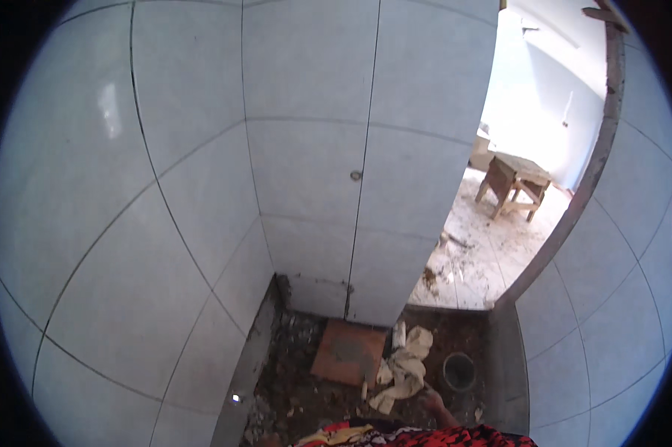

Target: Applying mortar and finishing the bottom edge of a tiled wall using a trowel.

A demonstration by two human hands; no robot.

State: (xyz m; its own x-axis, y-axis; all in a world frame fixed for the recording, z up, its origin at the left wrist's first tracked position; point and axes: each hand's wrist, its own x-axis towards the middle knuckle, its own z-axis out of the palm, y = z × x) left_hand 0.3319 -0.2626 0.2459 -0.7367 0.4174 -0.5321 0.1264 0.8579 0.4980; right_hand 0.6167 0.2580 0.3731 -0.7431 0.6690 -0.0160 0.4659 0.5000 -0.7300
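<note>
My right hand (432,402) is low in the head view, beside a crumpled cream cloth or sack (406,372) on the floor. Its fingers are dim and small, so their grip does not show, nor whether they touch the cream material. Just right of it stands a round dark bucket (459,372). Left of the cream material lies a reddish-brown square tile (343,361) with grey mortar smeared on it. A dim brownish patch at the lower edge, left of my patterned red clothing, may be part of my left hand; its fingers are hidden.
Tiled walls (187,186) close in on the left, front and right. A doorway at right opens onto a bright room with a wooden stool (514,182) and debris on its pale floor (473,272). The rough dark floor (295,380) holds loose rubble.
</note>
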